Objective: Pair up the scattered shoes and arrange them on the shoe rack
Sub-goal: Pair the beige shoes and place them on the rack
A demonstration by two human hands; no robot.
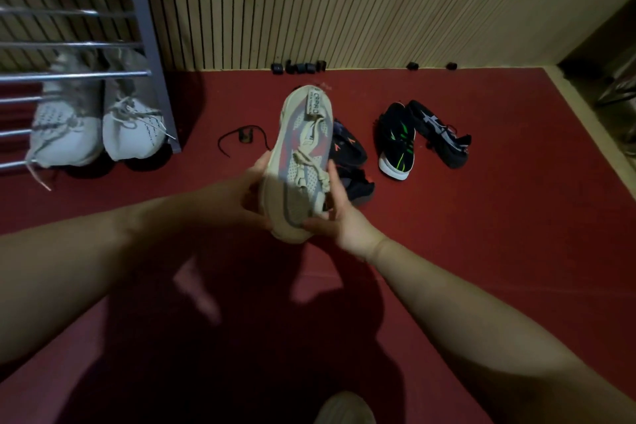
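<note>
1. Where the frame meets its lower edge, a beige shoe toe (345, 408) pokes up from the red floor (481, 234), cut off so that little more of it can be told.
2. Above the floor, both bare forearms reach forward and meet on a beige knit sneaker (300, 162) with grey and red panels and thick beige laces; it is held in the air, toe toward the person, heel tab toward the wall.
3. The left hand (253, 191) grips the sneaker's left side near the toe, fingers curled around the sole edge.
4. The right hand (339, 213) clasps the right side and toe, thumb across the upper and fingers wrapped beneath.
5. Just behind the held sneaker, partly hidden by it, lie dark shoes with orange marks (349, 162) on the floor; how many cannot be told.
6. To their right, a black sneaker with green stripes (397, 141) and a white sole lies touching a black sneaker with white stripes (438, 132), the two angled apart at the toes.
7. Left of the held sneaker, a loose black lace (237, 138) curls on the floor.
8. At far left stands the metal shoe rack (151, 45); under its chrome bars, on the lowest level, sit two white knit sneakers (96, 124) side by side, toes toward the person.
9. Along the foot of the ribbed wall (344, 3) lie several small black objects (299, 67), too small to identify.
</note>
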